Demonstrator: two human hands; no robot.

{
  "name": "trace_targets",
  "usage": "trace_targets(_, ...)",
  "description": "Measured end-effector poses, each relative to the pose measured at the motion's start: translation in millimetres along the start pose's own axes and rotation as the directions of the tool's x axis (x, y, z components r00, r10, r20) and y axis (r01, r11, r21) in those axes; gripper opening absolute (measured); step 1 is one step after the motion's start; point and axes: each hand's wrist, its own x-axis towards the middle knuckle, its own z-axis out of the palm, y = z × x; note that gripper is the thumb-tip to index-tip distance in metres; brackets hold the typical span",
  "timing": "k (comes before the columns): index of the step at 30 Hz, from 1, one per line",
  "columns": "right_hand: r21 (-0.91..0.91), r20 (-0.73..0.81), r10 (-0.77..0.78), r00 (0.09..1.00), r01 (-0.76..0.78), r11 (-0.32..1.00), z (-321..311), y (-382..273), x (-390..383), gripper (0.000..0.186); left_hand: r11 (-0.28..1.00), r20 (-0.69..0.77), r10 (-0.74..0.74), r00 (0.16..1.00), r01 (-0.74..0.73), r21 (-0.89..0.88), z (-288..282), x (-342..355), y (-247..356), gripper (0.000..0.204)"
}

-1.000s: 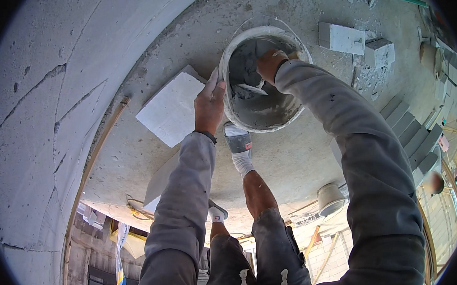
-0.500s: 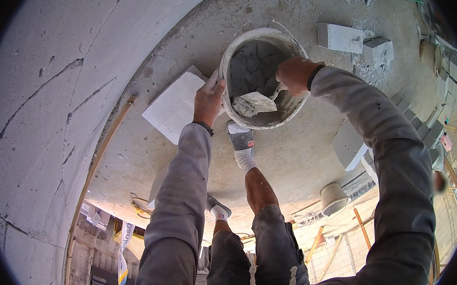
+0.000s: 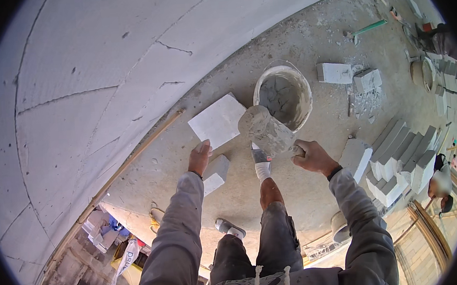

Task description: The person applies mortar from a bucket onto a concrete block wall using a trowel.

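My right hand (image 3: 314, 159) is closed round the handle of a mortar-smeared trowel (image 3: 268, 132). Its broad blade carries wet grey mortar and is held out over my foot, in front of the bucket. The white bucket (image 3: 302, 103) stands on the floor with grey mortar (image 3: 280, 97) inside and its wire handle toward the far side. My left hand (image 3: 200, 157) holds nothing; its fingers are loosely bent and apart from the thumb. It hovers by the near corner of a white block (image 3: 217, 121); whether it touches the block I cannot tell. A smaller block (image 3: 216, 175) lies beside that hand.
A pale block wall (image 3: 103, 87) rises on the left, with a wooden strip (image 3: 139, 154) along its foot. Broken blocks (image 3: 335, 73) and rubble lie at far right. Stacked blocks (image 3: 399, 157) stand at right, near another bucket (image 3: 340, 227). A person (image 3: 441, 186) is at the right edge.
My right hand has lifted the trowel out of the bucket and drawn it toward me. My left hand has let go of the bucket rim and moved nearer. The view has shifted.
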Motion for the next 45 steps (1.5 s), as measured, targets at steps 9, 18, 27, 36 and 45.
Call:
trace_targets(9, 0.729, -0.136, -0.392, 0.91, 0.36, 0.583, 195.7, -277.3, -183.4, 0.025, 0.841, 0.023, 0.289, 0.957, -0.265, 0.472, -103.8, -257.8, -76.8, 0.06)
trace_targets(18, 0.848, -0.123, -0.667, 0.735, 0.426, 0.314, 372.3, -514.5, -335.6, 0.029, 0.988, -0.473, 0.133, 0.871, -0.081, 0.129, -346.2, -492.7, -409.9, 0.051)
trace_targets(27, 0.561, -0.22, -0.909, 0.354, 0.809, 0.179, 442.2, -710.7, -423.4, 0.038, 0.994, -0.636, 0.108, 0.764, -0.074, 0.08, -413.6, -508.6, -552.4, 0.031)
trace_targets(36, -0.107, -0.334, -0.942, 0.021, 0.992, 0.06, 453.1, -918.5, -487.3, 0.034, 0.858, -0.469, 0.054, 0.882, -0.281, -0.43, -540.8, -501.1, -466.4, 0.046)
trace_targets(45, -0.935, -0.267, -0.904, -0.333, 0.316, 0.16, 488.6, -1054.3, -536.2, 0.039, 0.468, -0.838, 0.478, 0.265, -0.883, -0.012, -790.8, -702.9, -252.9, 0.052)
